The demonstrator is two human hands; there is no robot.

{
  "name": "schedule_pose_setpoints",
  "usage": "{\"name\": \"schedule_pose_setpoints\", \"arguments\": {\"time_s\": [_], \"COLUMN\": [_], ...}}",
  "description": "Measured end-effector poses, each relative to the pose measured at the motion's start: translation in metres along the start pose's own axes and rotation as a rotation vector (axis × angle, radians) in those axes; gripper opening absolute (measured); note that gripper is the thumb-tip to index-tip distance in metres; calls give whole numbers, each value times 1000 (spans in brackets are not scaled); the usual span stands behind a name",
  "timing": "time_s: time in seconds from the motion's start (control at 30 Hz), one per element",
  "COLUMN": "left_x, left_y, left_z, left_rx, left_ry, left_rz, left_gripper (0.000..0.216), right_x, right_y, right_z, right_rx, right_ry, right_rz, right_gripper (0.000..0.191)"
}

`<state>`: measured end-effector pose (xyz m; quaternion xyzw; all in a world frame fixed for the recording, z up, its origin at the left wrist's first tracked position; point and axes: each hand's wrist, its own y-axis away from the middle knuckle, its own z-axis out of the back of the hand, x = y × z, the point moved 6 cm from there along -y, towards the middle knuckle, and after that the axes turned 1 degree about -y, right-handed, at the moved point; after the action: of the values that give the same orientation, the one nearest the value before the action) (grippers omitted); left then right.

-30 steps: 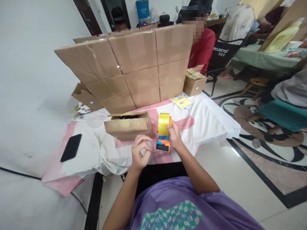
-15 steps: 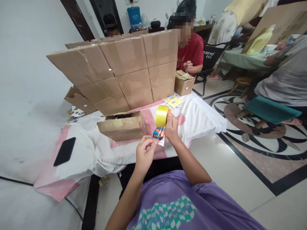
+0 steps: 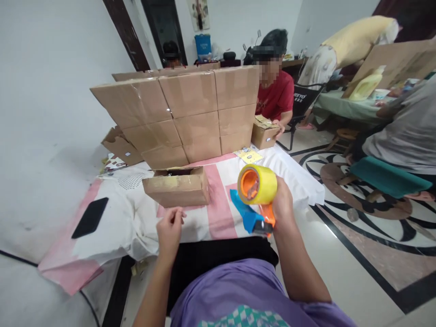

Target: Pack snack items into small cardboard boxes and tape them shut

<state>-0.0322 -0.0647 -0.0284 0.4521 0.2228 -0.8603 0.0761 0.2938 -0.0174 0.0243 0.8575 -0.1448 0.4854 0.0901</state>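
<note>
My right hand (image 3: 283, 204) is wrapped round the handle of a blue and orange tape dispenser (image 3: 254, 218) carrying a yellow tape roll (image 3: 258, 184). It is held above the front right of the table, roll turned toward me. My left hand (image 3: 169, 229) hovers at the table's front edge, fingers pinched together; what they hold, if anything, is too small to make out. Just beyond the left hand, a small cardboard box (image 3: 177, 190) lies on the white and pink cloth (image 3: 218, 209), its top open at the back.
A wall of stacked sealed cartons (image 3: 177, 113) stands behind the small box. A black phone (image 3: 90, 217) lies at the left. Yellow packets (image 3: 250, 156) lie at the far right. A person in a red shirt (image 3: 276, 95) handles another box (image 3: 264, 132). Other people sit at the right.
My right hand has swung the dispenser down and to the right, turning the roll's side toward me. My left hand has moved left, away from the dispenser, toward the small box.
</note>
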Motion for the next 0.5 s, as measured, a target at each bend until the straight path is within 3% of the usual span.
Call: {"name": "schedule_pose_setpoints", "arguments": {"time_s": [0.07, 0.13, 0.3, 0.4, 0.5], "left_x": [-3, -14, -31, -28, -26], "left_y": [-20, -44, -113, -137, -137], "left_z": [26, 39, 29, 22, 20], "left_rx": [-105, -145, -51, 17, 60], "left_ry": [71, 151, 130, 48, 82], "left_rz": [2, -19, -28, -36, -63], "left_gripper": [26, 26, 27, 23, 25], "right_x": [-7, -29, -89, -85, -49], "right_y": [-21, -46, -87, -87, -73], "right_z": [-7, -22, -37, -20, -19], "right_rx": [45, 114, 170, 103, -42], "right_ry": [42, 189, 584, 682, 878], "right_rz": [65, 90, 41, 58, 302], "right_gripper": [34, 44, 57, 54, 52]}}
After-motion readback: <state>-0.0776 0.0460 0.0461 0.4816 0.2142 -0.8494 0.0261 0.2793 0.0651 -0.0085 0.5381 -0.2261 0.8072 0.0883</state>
